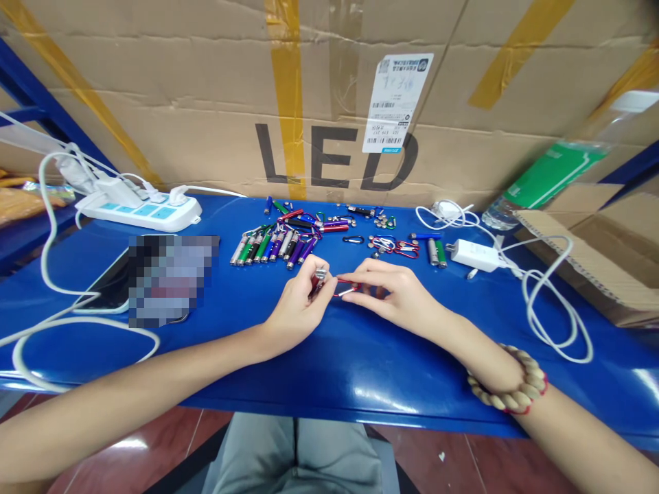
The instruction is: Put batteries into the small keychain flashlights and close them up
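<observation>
My left hand (298,305) is closed round a small flashlight (318,278) with a silver head, held just above the blue table (329,357). My right hand (396,291) pinches a red carabiner clip (344,288) that meets the flashlight between my two hands. Behind them lies a row of several small flashlights (272,247) in green, purple and silver. More carabiners (396,245) and small button cells (384,221) are scattered further right.
A white power strip (141,209) with plugs sits far left, a phone (110,281) lies left, a white charger (473,254) with looping cable right. A cardboard box (592,254) and plastic bottle (546,178) stand at right. A large LED carton (334,103) walls the back.
</observation>
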Motion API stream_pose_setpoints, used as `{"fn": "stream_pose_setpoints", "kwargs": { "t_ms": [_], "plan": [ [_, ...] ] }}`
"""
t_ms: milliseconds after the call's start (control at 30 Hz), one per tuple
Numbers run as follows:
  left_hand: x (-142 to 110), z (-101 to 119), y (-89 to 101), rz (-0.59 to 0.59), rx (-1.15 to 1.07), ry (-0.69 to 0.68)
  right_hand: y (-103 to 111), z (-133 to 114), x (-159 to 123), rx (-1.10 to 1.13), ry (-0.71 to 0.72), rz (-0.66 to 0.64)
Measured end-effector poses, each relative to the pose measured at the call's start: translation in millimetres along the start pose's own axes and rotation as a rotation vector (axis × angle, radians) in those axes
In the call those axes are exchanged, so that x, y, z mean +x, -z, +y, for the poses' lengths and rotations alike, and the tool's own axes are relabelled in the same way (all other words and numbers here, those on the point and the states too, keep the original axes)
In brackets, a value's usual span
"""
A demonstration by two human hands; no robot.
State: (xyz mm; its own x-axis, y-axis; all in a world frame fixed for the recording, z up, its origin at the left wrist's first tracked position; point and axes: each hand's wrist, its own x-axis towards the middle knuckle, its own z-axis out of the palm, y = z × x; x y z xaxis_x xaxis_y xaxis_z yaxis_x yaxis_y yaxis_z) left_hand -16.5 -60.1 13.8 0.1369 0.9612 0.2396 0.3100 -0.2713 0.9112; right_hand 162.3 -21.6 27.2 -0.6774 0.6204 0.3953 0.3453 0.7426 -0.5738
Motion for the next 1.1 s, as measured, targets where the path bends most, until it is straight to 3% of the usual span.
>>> {"fn": "stream_pose_setpoints", "kwargs": {
  "t_ms": [300, 500, 667, 900, 1100],
  "plan": [
    [1, -1, 1.8, -0.061, 0.0, 0.014, -3, -5, -2, -0.16, 0.051, -0.146],
    [-2, 2, 2.0, -0.065, 0.036, -0.007, -4, -12, -2, -0.274, 0.072, -0.142],
    [-3, 4, 2.0, -0.067, 0.091, -0.025, -6, -10, -2, -0.245, 0.078, -0.056],
    [-3, 5, 3.0, -0.168, 0.009, -0.012, -3, -7, -2, -0.17, 0.044, 0.278],
    [-3, 6, 3.2, -0.254, 0.19, -0.056, -7, -11, -4, -0.183, 0.042, 0.313]
  ]
}}
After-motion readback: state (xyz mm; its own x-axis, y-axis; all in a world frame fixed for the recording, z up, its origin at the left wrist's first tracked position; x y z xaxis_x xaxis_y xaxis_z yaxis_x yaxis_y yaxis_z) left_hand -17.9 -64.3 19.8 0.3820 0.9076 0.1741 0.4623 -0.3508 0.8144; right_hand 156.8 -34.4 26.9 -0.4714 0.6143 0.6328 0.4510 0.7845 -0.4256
